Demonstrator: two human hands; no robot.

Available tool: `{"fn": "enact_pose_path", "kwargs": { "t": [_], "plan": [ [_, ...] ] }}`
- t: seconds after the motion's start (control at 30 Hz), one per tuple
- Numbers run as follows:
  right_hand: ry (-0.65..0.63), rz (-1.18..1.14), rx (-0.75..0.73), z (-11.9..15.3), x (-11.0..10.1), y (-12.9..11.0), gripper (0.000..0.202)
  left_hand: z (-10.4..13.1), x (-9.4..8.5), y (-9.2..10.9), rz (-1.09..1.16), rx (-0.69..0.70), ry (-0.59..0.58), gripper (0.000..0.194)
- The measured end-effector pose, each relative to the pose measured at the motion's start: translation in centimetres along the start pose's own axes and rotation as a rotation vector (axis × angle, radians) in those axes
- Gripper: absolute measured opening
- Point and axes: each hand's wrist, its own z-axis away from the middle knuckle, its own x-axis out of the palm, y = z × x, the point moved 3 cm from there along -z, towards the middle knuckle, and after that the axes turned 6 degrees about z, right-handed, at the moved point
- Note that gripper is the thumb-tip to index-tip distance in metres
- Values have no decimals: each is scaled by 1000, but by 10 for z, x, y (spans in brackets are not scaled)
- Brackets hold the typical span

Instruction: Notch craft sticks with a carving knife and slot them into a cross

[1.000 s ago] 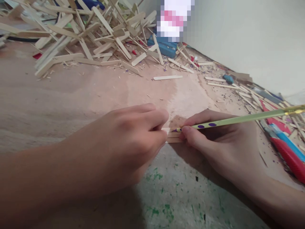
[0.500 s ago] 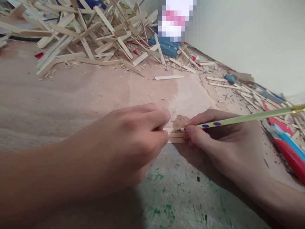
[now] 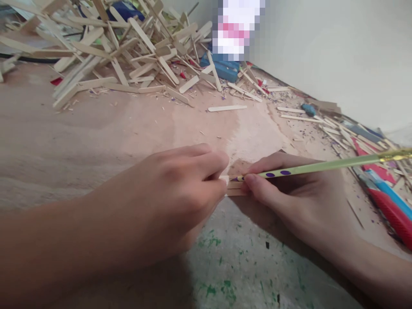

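Note:
My right hand [image 3: 289,189] pinches a pale yellow-green pencil [image 3: 309,168] with purple dots, held low and slanting to the right. Its tip rests at the upper edge of some light wooden craft sticks [image 3: 235,191] lying side by side. My left hand [image 3: 186,184] is closed, with thumb and fingertips gripping the left part of these sticks, close to the pencil tip. Most of the sticks' length is hidden by both hands.
A tangled heap of craft sticks [image 3: 151,56] lies at the back left, beside a blue block [image 3: 220,66]. One loose stick [image 3: 227,108] lies ahead of my hands. At right are a red-handled cutter [image 3: 391,214], a blue pen-like tool [image 3: 391,193] and scattered sticks and shavings.
The pencil and my right hand have shifted slightly left, bringing the tip nearer to my left fingertips. My left hand stays nearly in place; the view has tilted a little.

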Motion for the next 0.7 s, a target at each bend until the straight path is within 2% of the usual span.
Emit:
{"fn": "enact_pose_path", "kwargs": {
  "t": [0.2, 0.47, 0.7],
  "plan": [
    [-16, 22, -4, -1, 0, 1, 13, 0, 1, 0, -3, -11, -12, 30],
    [29, 50, 6, -1, -3, 1, 19, 2, 0, 0, 18, -7, -10, 26],
    [12, 48, 1, 1, -4, 4, 21, 1, 1, 1, 20, -8, -15, 26]
  ]
}}
